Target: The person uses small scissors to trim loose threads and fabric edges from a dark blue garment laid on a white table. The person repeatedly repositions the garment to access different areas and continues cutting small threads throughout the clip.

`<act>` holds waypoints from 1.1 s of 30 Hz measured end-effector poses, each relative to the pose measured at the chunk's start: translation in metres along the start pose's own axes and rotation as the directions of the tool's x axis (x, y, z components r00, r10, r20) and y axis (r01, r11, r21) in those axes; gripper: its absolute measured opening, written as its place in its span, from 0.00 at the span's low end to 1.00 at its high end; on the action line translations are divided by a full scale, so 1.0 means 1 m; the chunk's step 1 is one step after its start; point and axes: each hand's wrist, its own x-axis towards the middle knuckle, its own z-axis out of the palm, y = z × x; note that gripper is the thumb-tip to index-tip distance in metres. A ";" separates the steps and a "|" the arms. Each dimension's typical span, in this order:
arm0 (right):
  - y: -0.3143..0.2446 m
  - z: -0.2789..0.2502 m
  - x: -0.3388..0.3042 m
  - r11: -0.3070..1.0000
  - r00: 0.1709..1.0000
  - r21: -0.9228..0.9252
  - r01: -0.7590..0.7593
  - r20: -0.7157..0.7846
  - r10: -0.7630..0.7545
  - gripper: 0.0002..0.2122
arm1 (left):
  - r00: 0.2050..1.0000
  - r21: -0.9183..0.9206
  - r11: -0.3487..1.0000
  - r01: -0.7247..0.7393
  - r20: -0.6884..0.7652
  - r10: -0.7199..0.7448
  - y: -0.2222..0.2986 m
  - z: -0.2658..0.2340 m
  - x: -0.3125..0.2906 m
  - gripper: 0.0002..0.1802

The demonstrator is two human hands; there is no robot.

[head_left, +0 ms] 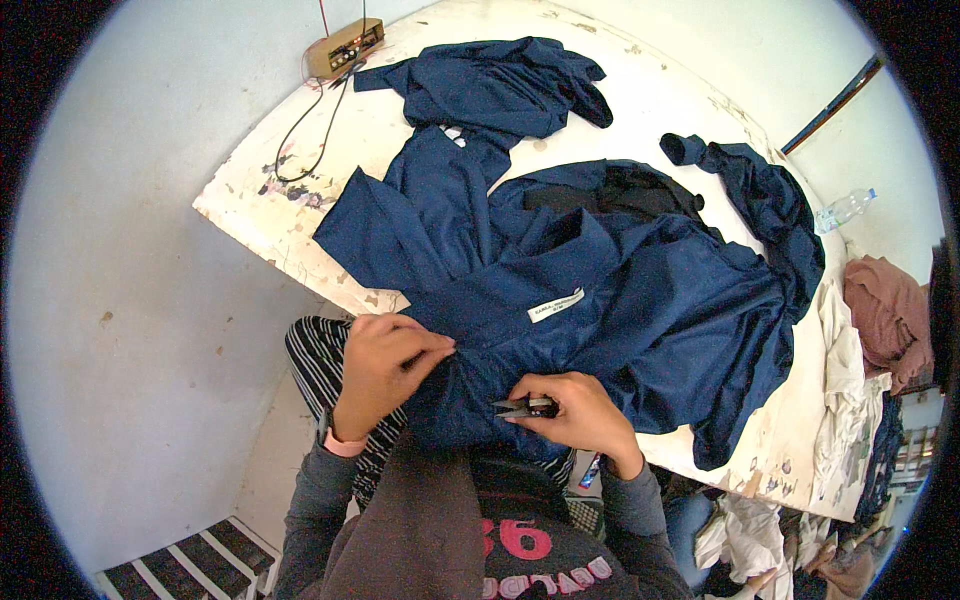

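One snipper in right fingers, one clear bottle.

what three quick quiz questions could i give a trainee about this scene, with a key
1. Multiple choice: what is in the right hand?
a) a clear bottle
b) small snips
c) a brown box

2. True or false: the left hand is touching the dark blue cloth.

3. Fill in the gap: a small white ____ shows on the cloth, apart from both hands.

Key:
1. b
2. True; its fingertips pinch the cloth.
3. label
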 end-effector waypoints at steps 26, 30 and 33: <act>0.008 0.002 -0.005 0.997 0.999 0.059 -0.052 0.018 0.051 0.10 | 0.886 -0.028 0.905 0.424 -0.194 -0.421 0.023 -0.014 0.009 0.13; 0.003 -0.001 -0.007 0.973 0.993 0.221 0.066 -0.110 -0.042 0.08 | 0.800 -0.011 0.820 0.572 -0.214 -0.561 0.004 -0.034 -0.011 0.12; -0.003 -0.006 -0.013 0.894 0.991 0.448 0.004 -0.123 0.057 0.08 | 0.778 0.034 0.799 0.601 -0.254 -0.575 -0.005 -0.043 -0.028 0.12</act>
